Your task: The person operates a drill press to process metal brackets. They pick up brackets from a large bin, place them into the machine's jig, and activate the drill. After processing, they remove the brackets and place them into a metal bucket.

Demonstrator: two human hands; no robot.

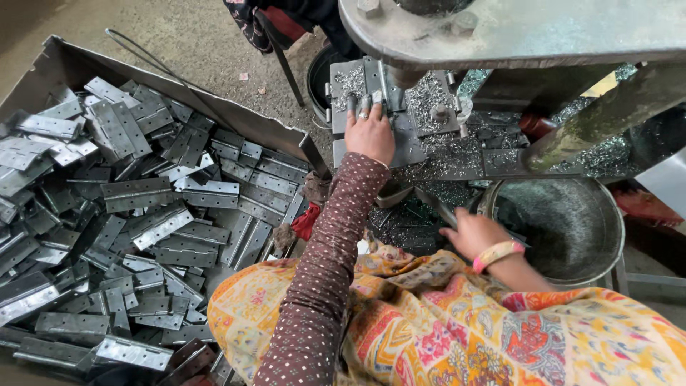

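Bright floral cloth (457,329) filled the bottom of the view, with a dotted maroon sleeve (321,264) running up from it to the left hand (369,132). That hand lay flat, fingers spread a little, pressing a grey metal hinge (368,89) onto the press bed (436,154) under the machine head (514,28); seating the piece looked like the step in hand. The right hand (475,232), loosely curled, rested at the rim of a round steel bucket (572,221) strewn with shavings; whether it held anything I could not tell. Left of the left hand, a sheet-metal tray (214,107) held a heap of hinges (136,214). Next, the fingers would probably need to clear the press.
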